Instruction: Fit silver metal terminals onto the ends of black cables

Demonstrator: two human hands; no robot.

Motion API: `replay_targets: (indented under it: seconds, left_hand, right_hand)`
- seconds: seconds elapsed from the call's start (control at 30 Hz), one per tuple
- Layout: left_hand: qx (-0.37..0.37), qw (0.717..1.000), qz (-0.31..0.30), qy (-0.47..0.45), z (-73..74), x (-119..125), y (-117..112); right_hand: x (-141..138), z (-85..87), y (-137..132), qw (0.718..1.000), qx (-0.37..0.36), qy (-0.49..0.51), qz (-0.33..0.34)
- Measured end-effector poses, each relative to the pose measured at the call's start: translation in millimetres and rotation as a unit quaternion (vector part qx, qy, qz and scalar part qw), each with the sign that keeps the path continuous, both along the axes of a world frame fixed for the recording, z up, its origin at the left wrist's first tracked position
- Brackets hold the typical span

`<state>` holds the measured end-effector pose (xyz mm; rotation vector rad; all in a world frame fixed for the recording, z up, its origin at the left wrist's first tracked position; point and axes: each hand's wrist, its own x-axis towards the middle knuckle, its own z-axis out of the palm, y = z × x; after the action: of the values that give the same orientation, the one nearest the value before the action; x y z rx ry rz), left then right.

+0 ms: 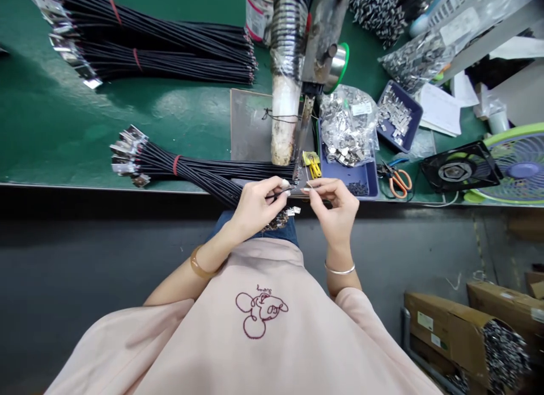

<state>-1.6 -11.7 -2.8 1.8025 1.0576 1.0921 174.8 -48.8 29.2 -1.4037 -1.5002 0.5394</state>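
Note:
My left hand [258, 207] is closed in a pinch on the end of a black cable [278, 194] at the table's front edge. Close to its right, my right hand [336, 205] pinches a thin solder wire [308, 178]; the two sets of fingertips almost meet, and the tiny work between them is too small to make out. A bundle of black cables [208, 174] with metal plugs and a red band lies left of my hands. Under my left hand, more metal plugs [280, 218] show at my lap.
A metal stand [312, 72] and ribbed hose [290, 38] rise just beyond my hands, beside a solder spool [339, 69]. To the right are a blue tray [369, 177] of connectors, orange-handled scissors [399, 183] and a fan [459, 167]. Two banded cable bundles [170, 60] lie far left.

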Motion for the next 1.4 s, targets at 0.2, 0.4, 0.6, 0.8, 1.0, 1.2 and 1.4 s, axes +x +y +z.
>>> replay_targets:
  seconds: [0.2, 0.4, 0.6, 0.8, 1.0, 1.2, 1.4]
  left_hand:
    - [0.034, 0.999, -0.010, -0.029, -0.1, -3, 3]
    - [-0.034, 0.996, -0.087, 0.009, 8.2, -8, 9]
    - [-0.069, 0.991, -0.118, 0.014, 12.6, -11, 11]
    - [-0.084, 0.987, -0.140, 0.004, 11.8, -13, 14]
    - [-0.095, 0.977, -0.191, -0.007, 19.1, -25, 11]
    - [-0.126, 0.978, -0.164, 0.013, 19.0, -31, 2]
    - [-0.061, 0.981, -0.181, 0.033, 15.6, -23, 9]
  right_hand:
    - [-8, -23.4, 3, 0.997, -0.008, 0.072, -0.008]
    - [-8, -31.1, 5, 0.985, -0.086, 0.145, 0.046]
    - [-14, -30.0, 4, 0.985, -0.082, 0.149, 0.037]
    - [-11, -35.0, 8, 0.978, -0.103, 0.173, 0.063]
    - [0, -8.6, -4, 0.991, -0.079, 0.087, 0.068]
    - [54, 29.8, 0, 0.978, -0.037, -0.178, -0.103]
    - [95, 4.5, 51, 0.944, -0.152, -0.285, -0.072]
